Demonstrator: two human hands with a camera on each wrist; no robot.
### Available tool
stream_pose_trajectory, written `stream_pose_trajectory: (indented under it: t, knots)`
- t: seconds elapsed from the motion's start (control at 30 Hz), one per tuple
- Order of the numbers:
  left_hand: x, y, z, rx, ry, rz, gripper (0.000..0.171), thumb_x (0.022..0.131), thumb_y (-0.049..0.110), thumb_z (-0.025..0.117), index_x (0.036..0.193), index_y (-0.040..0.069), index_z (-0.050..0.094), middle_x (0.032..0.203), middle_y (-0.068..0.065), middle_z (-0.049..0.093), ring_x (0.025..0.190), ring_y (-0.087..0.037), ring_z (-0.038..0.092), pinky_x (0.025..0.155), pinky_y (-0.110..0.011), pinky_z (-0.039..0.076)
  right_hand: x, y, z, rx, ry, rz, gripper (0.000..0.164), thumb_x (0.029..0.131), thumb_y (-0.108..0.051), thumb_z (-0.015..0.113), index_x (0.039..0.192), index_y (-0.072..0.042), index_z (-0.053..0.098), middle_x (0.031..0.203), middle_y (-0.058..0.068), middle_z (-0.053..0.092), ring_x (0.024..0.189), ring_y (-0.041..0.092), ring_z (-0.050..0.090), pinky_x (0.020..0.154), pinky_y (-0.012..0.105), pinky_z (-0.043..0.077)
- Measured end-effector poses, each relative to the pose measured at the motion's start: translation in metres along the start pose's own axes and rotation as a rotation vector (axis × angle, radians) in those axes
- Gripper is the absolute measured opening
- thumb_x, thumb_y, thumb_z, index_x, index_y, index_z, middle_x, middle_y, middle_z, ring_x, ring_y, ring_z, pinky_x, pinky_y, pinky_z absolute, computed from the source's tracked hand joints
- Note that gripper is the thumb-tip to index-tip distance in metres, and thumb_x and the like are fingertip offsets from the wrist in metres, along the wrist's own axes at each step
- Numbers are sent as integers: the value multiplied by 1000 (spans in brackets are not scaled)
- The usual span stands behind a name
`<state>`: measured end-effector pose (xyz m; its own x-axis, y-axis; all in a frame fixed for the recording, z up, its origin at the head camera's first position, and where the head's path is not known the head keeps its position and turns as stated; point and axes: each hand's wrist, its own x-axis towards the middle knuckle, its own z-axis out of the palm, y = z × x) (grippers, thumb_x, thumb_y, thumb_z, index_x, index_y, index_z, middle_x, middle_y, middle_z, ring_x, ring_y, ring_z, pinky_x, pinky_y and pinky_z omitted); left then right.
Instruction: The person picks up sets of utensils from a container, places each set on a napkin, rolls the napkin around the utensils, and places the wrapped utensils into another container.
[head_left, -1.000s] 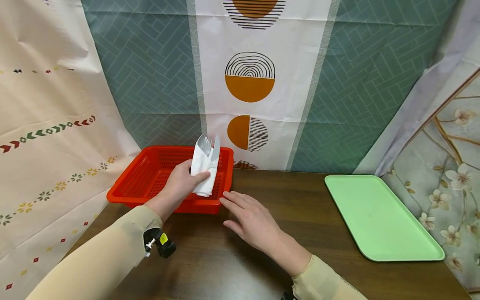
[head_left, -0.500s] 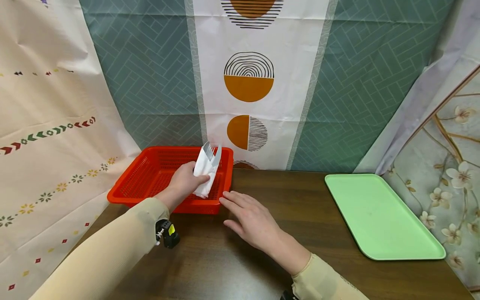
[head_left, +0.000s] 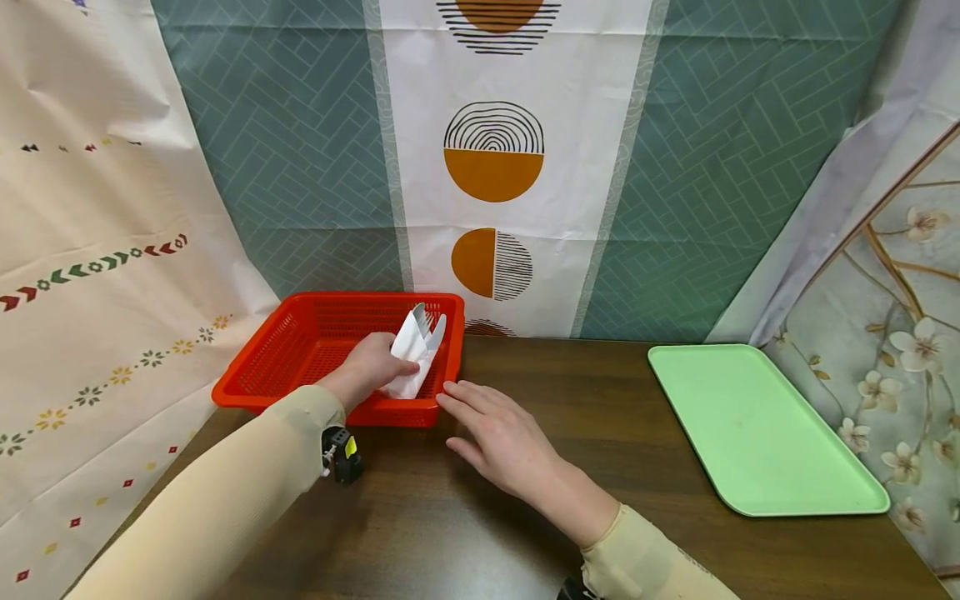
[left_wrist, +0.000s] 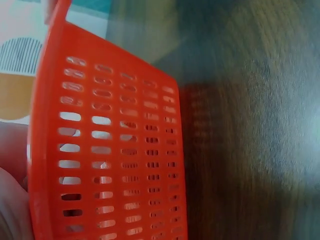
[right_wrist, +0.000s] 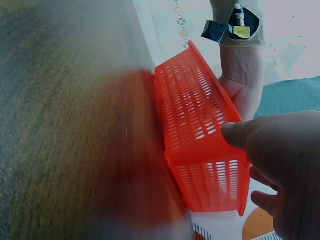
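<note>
A red slotted plastic basket (head_left: 300,367) stands on the table at the left back. My left hand (head_left: 367,367) reaches over its front rim and grips a white napkin (head_left: 408,350) wrapped round cutlery, thumb on top. Out of the napkin's far end stick a spoon (head_left: 418,312), a fork and a knife (head_left: 438,329). The bundle is low inside the basket's right part; white shows through the wall's slots in the left wrist view. My right hand (head_left: 506,433) has its fingers extended at the basket's front right corner, and in the right wrist view its thumb overlaps the rim.
A light green tray (head_left: 765,433) lies at the right on the dark wooden table (head_left: 585,400). Patterned cloths hang behind and on both sides, the back one (head_left: 517,183) close behind the basket.
My left hand has lowered the napkin-wrapped cutlery from above the rim down into the basket, the cutlery's tips dropping with it. The right hand has stayed at the corner.
</note>
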<state>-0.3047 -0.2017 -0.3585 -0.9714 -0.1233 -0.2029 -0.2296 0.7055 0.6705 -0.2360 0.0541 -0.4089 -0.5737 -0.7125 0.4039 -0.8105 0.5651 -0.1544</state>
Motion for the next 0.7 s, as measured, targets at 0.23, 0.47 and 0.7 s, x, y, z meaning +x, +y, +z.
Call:
stream_pose_trajectory:
  t: [0.23, 0.47, 0.7]
  knots:
    - [5, 0, 1, 102, -28, -16, 65, 93, 25, 86, 146, -1, 60, 137, -23, 67, 112, -35, 62, 104, -48, 55, 1, 0, -1, -3, -26, 11, 68, 100, -30, 84, 161, -15, 58, 167, 3, 53, 155, 22, 47, 127, 42, 36]
    - [5, 2, 3, 122, -59, -53, 67, 92, 27, 88, 147, -1, 60, 136, -21, 68, 111, -34, 64, 105, -47, 56, 2, 0, -1, 2, -23, 11, 69, 99, -29, 85, 161, -15, 59, 166, 4, 54, 154, 23, 49, 126, 42, 37]
    - [10, 2, 6, 79, -98, -116, 65, 93, 27, 88, 145, -2, 62, 131, -20, 69, 110, -33, 64, 99, -42, 57, 1, -1, -1, 2, -22, 13, 68, 99, -29, 85, 160, -15, 59, 166, 4, 54, 153, 22, 50, 126, 42, 37]
